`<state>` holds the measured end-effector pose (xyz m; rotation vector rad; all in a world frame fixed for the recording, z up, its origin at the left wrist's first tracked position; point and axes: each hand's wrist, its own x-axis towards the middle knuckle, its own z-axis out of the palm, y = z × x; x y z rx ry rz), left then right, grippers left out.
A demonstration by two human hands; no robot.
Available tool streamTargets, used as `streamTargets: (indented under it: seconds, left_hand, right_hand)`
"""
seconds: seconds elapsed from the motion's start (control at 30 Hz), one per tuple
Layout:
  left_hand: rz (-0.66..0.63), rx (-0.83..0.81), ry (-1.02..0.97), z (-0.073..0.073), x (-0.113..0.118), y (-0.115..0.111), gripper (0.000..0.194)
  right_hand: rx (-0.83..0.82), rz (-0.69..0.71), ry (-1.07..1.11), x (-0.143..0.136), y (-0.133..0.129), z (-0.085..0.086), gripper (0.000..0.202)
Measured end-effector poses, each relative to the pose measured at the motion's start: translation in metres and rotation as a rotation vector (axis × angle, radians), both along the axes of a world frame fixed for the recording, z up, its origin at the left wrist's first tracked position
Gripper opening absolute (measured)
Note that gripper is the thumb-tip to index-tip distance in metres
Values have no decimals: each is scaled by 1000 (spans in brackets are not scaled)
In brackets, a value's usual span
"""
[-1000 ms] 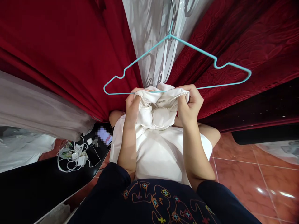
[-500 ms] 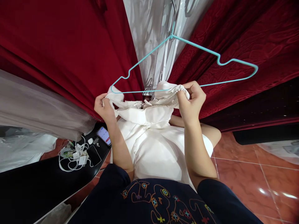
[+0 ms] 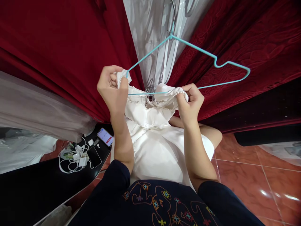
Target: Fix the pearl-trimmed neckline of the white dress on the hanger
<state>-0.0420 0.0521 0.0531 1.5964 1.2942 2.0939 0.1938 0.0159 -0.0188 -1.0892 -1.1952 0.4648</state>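
Note:
A white dress with beaded trim along its neckline lies across my lap. My left hand is closed on one of its straps, raised to the left end of a light blue wire hanger. The strap fabric meets the hanger's left end, which is partly hidden by my fingers. My right hand pinches the dress's other strap below the hanger's bottom bar. The hanger's right shoulder, with its notch, stands bare. From above, the hanger hangs by its hook in front of white cloth.
Red curtains hang on both sides, with white cloth between them. On the black table at left lie a lit phone, a dark phone, an earbud case and tangled white cables. Red floor tiles show at right.
My left hand has risen and moved right, bringing its strap up to the hanger's left end. The hanger has shifted slightly left. My right hand has barely moved.

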Motion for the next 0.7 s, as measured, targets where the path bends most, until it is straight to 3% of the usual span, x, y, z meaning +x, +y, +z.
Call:
streamTargets:
  seconds: [0.07, 0.13, 0.2, 0.33, 0.4, 0.43, 0.6, 0.7]
  left_hand:
    - [-99, 16, -11, -7, 14, -16, 16]
    - [-120, 74, -72, -18, 23, -31, 5]
    - [-163, 5, -124, -28, 26, -42, 20]
    - [-535, -608, -30, -44, 24, -45, 50]
    - [-618, -822, -23, -50, 24, -41, 58]
    - [-617, -847, -69, -53, 26, -39, 60]
    - [-709, -537, -515, -60, 47, -30, 41]
    - [-753, -394, -644, -61, 56, -29, 32]
  right_hand:
    - [2, 8, 10, -1, 1, -1, 13]
    - [1, 18, 9, 0, 2, 0, 14]
    - [-2, 27, 4, 2, 3, 0, 15]
    - [5, 29, 4, 5, 3, 1, 15]
    - [11, 30, 7, 5, 3, 1, 14]
    - [14, 31, 8, 4, 4, 1, 14]
    - [38, 42, -18, -1, 3, 0, 15]
    - [121, -10, -77, -4, -5, -12, 15]
